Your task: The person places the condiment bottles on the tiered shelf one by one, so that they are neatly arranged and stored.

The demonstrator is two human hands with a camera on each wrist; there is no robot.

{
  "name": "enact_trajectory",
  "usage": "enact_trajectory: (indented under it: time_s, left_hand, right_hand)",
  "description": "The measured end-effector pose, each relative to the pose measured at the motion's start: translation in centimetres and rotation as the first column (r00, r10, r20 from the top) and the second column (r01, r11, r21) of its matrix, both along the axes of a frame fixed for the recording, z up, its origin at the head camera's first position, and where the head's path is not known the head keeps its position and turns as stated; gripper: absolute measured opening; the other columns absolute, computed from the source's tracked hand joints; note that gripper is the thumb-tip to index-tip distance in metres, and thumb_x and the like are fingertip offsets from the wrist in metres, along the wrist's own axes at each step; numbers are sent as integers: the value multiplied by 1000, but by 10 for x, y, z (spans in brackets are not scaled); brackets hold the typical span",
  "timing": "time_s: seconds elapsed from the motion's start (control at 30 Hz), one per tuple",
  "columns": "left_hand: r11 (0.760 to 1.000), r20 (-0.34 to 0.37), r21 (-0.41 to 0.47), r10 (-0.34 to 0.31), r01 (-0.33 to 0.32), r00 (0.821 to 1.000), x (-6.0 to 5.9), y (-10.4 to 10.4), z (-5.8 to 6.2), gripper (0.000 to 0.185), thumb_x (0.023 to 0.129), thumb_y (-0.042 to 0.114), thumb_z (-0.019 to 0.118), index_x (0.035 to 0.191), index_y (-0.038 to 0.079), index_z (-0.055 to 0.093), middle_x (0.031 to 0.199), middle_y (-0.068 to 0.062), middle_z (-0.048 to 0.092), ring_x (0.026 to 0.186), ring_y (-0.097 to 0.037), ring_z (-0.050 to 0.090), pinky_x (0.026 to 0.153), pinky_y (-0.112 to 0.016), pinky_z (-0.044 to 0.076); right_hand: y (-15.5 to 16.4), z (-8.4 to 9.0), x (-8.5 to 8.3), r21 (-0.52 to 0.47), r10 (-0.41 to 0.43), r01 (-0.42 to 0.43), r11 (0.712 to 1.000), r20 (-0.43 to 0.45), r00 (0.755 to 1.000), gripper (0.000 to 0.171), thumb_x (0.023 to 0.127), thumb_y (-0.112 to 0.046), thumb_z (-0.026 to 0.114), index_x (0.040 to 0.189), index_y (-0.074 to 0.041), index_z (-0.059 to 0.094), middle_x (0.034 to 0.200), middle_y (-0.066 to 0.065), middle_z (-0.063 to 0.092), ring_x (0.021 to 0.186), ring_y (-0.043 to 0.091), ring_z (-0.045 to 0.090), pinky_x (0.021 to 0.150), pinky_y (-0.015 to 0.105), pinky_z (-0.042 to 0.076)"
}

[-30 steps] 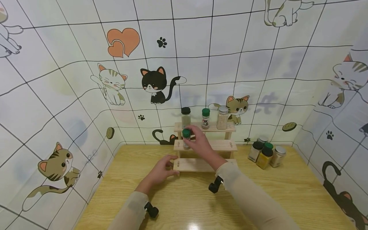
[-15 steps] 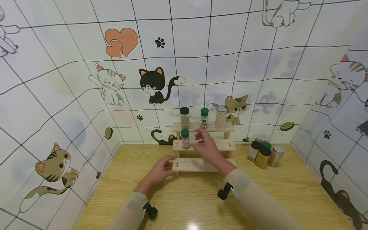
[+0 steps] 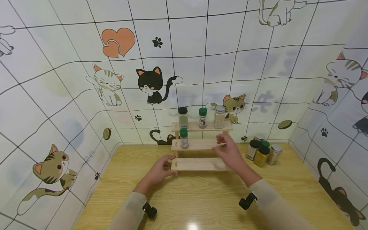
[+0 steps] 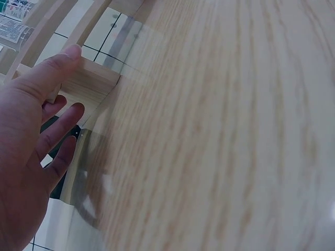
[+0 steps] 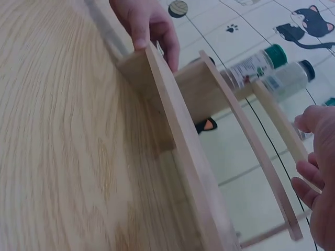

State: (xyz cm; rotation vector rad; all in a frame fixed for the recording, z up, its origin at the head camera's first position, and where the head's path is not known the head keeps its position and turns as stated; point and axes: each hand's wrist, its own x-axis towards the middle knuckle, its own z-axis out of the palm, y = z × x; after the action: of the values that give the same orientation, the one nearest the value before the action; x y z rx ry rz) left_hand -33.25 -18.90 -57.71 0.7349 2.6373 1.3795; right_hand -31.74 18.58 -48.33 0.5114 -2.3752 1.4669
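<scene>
A three-tier wooden spice rack [image 3: 201, 164] stands on the table near the back wall. My left hand [image 3: 159, 170] holds the left end of its lowest shelf, thumb at the front edge and fingers behind. Holding nothing, my right hand [image 3: 230, 152] hovers at the right end of the middle shelf, fingers loosely bent. A green-capped spice jar [image 3: 184, 139] stands upright at the left of the middle shelf. Along the top shelf are a black-capped jar [image 3: 183, 118], another green-capped jar [image 3: 202, 118] and a silver-capped jar [image 3: 219, 117].
Right of the rack, several more spice jars stand bunched on the table, including a yellow-filled one [image 3: 261, 156] and a silver-capped one [image 3: 274, 154]. Cat-patterned wall covering [image 3: 189, 64] rises behind and at both sides of the wooden table [image 3: 184, 198].
My right hand has let go of the green-capped jar on the middle shelf and moved right, away from it. The left hand stays at the rack's left end.
</scene>
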Motion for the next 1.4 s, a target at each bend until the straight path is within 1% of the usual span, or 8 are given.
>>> enact_trajectory:
  time_s: [0.2,0.3,0.53,0.77,0.93,1.17,1.3,1.4]
  left_hand:
    - [1000,-4,10,1,-1,1000,1,0,1,76,81,43,84,146,21,52,138,6,54,108,-15,64,91,-42,53]
    - [1000,-2,11,0,0,1000,2,0,2,75,81,43,84,146,23,52,138,6,55,108,-15,64,92,-43,52]
    - [1000,0,15,8,-8,1000,4,2,6,75,80,42,86,145,25,52,136,9,55,107,-14,64,91,-44,52]
    - [1000,1,4,16,-16,1000,5,3,7,73,81,40,86,145,27,52,137,10,54,107,-13,63,92,-43,52]
    - [1000,18,0,23,-23,1000,6,3,7,73,81,38,86,145,28,52,137,11,53,108,-13,63,92,-41,52]
    - [1000,40,13,6,-7,999,6,3,8,76,83,36,84,148,19,50,139,7,52,110,-17,64,91,-42,53]
    - [1000,38,13,9,-9,999,6,3,8,76,83,37,85,148,18,50,139,7,53,110,-16,64,91,-42,53]
    - [1000,31,5,15,-15,999,6,2,6,77,82,39,85,148,19,51,138,8,53,109,-15,64,91,-42,52]
  right_hand:
    - [39,-2,12,53,-77,79,995,-42,996,50,95,-15,74,138,-8,49,132,11,52,114,33,55,92,54,47]
    - [58,-4,16,86,-137,147,985,-108,985,50,94,-13,75,137,-4,51,130,15,54,111,32,57,89,51,48]
    - [99,-7,34,120,-246,264,957,-151,957,45,95,-12,73,134,-5,53,126,15,53,109,30,55,85,26,44]
    - [137,-6,46,111,-397,425,899,-210,894,42,93,-11,74,130,-1,57,120,14,54,106,32,54,82,16,41]
    - [164,-15,50,116,-475,499,859,-189,860,43,94,-15,74,132,-3,57,122,14,54,108,32,54,80,15,38]
    - [191,-27,49,139,-535,555,820,-157,830,47,95,-20,73,135,-3,55,125,16,51,111,33,50,80,22,37]
    - [200,-33,48,155,-547,559,814,-114,829,52,95,-23,73,138,-3,53,129,17,48,114,35,49,78,22,37]
    - [208,-38,46,176,-530,534,827,-75,845,57,97,-25,71,144,-3,48,134,21,45,119,40,48,84,26,39]
